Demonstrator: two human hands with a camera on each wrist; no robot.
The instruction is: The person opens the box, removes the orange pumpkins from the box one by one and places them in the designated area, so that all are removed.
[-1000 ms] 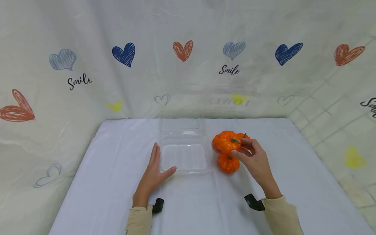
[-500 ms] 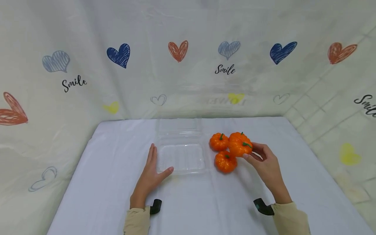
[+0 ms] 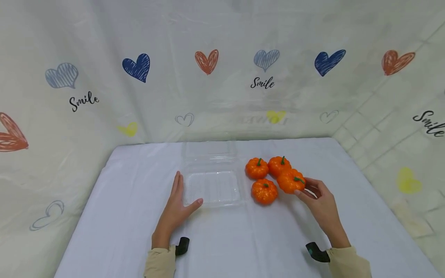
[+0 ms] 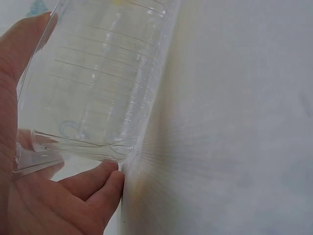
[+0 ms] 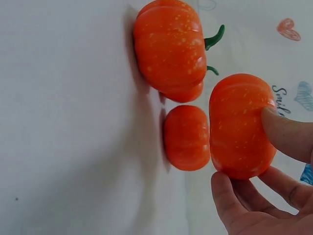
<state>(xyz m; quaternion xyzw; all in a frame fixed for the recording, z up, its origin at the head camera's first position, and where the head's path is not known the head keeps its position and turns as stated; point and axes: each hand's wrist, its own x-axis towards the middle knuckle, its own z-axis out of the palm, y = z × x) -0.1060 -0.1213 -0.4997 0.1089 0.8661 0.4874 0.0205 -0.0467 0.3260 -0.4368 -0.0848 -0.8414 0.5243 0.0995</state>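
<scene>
My right hand (image 3: 324,206) pinches a small orange toy pumpkin (image 3: 291,181) with a green stem between thumb and fingers. In the right wrist view this pumpkin (image 5: 243,126) is raised off the cloth. Close to it on the table sit three more pumpkins: one at the front (image 3: 264,192), one at the back left (image 3: 256,168) and one at the back right (image 3: 279,166), partly hidden by the held one. A clear plastic box (image 3: 213,188) stands with its lid (image 3: 208,150) folded back. My left hand (image 3: 175,210) touches its left side and front corner, fingers straight, thumb spread.
White cloth covers the table (image 3: 222,243). Behind it hangs a pale curtain (image 3: 236,100) printed with hearts and "Smile" words, and the curtain continues along both sides.
The held pumpkin has gone right and toward me with my right hand, uncovering the pumpkins behind it. My left hand stays at the box. The head view has shifted slightly.
</scene>
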